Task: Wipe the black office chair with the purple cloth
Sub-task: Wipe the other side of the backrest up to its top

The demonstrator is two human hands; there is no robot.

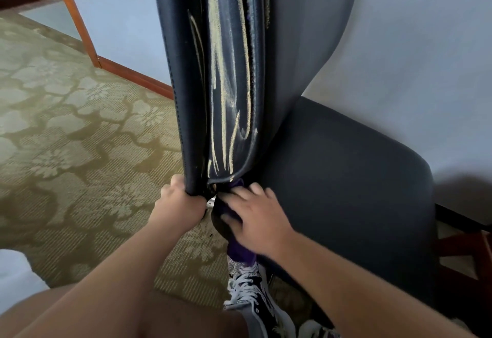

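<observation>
The black office chair (346, 178) stands before me, its tall backrest seen edge-on with pale worn streaks down its glossy side. My left hand (181, 199) grips the bottom corner of the backrest. My right hand (255, 218) lies with spread fingers on the purple cloth (241, 251), pressing it against the gap where backrest and seat meet. Most of the cloth is hidden under that hand; a fold hangs below the seat edge.
A patterned olive carpet (66, 138) covers the floor to the left. A pale wall with wooden baseboard (135, 75) runs behind the chair. My foot in a black and white sneaker (253, 300) stands under the seat. Dark wooden furniture (466, 252) sits at the right.
</observation>
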